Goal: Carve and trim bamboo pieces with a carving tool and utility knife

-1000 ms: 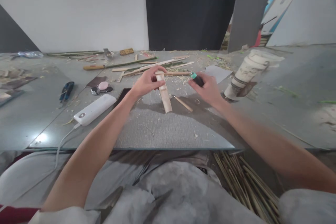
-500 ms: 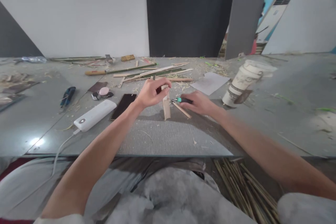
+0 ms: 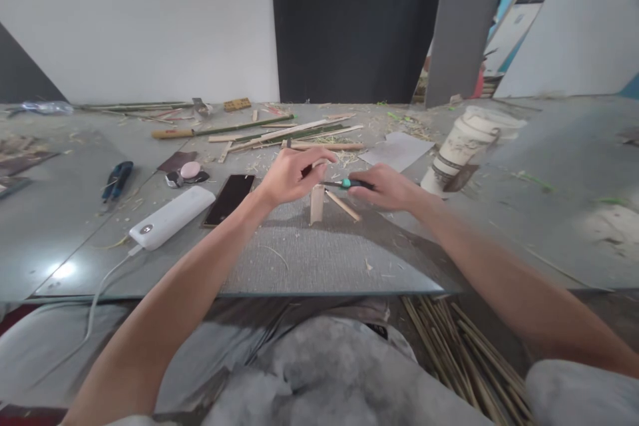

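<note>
My left hand (image 3: 298,176) is closed, its fingers curled over the far end of a short, flat bamboo piece (image 3: 317,206). The near end of that piece sticks out toward me, above the grey table. In my right hand (image 3: 382,186) is a small knife (image 3: 345,183) with a green and black handle. Its thin blade points left and meets the bamboo near my left fingertips; the exact contact is too small to make out. A slim wooden stick (image 3: 344,206) with a dark tip lies slanted just right of the bamboo piece.
Left of my hands lie a phone (image 3: 229,200), a white power bank (image 3: 172,216) with a cable, and blue-handled pliers (image 3: 118,181). Bamboo strips (image 3: 299,135) and shavings spread behind. To the right are a paper sheet (image 3: 397,152) and stacked paper cups (image 3: 456,153). The table edge (image 3: 329,293) runs before me.
The knife has shifted slightly up and now lies flatter across the bamboo. My left fingers have moved a little right. The whole view has drifted slightly.
</note>
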{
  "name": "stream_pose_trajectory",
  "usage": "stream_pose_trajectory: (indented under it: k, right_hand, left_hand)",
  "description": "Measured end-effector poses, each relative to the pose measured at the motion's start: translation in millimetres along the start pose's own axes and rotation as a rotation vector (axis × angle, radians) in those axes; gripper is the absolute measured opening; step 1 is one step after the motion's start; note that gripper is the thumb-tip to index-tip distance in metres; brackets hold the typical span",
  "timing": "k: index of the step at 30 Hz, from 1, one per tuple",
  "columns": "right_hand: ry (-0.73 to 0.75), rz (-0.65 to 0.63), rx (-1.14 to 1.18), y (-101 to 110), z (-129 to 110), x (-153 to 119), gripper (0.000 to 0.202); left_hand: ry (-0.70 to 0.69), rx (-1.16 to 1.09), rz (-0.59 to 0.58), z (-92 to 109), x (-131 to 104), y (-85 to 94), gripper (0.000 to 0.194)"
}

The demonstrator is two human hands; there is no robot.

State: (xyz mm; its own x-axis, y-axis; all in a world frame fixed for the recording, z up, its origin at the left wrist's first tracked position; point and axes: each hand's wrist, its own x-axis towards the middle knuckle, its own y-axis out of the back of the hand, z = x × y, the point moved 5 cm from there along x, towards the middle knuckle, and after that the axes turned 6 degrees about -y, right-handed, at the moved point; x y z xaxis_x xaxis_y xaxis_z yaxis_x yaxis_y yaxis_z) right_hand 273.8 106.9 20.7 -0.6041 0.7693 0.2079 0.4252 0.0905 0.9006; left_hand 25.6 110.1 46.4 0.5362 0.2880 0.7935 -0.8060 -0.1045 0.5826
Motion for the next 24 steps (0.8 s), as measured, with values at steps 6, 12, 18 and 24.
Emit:
stream_pose_trajectory:
  k: [6,12,18,24]
  right_hand:
    - [-0.012,-0.022,0.012,5,0,0,0.057]
    - [-0.044,-0.108,0.130,4,-2,0,0.068]
    - [-0.137,-0.258,0.217,4,4,-6,0.068]
    - [-0.159,-0.306,0.220,10,4,-10,0.069]
  left_hand:
    - [-0.006,-0.007,0.002,1,0,-1.3,0.034]
    - [-0.015,-0.015,-0.001,-1,1,-5.7,0.036]
    - [-0.048,-0.006,-0.010,3,2,-8.1,0.036]
    - [-0.061,0.011,-0.018,7,3,-10.3,0.037]
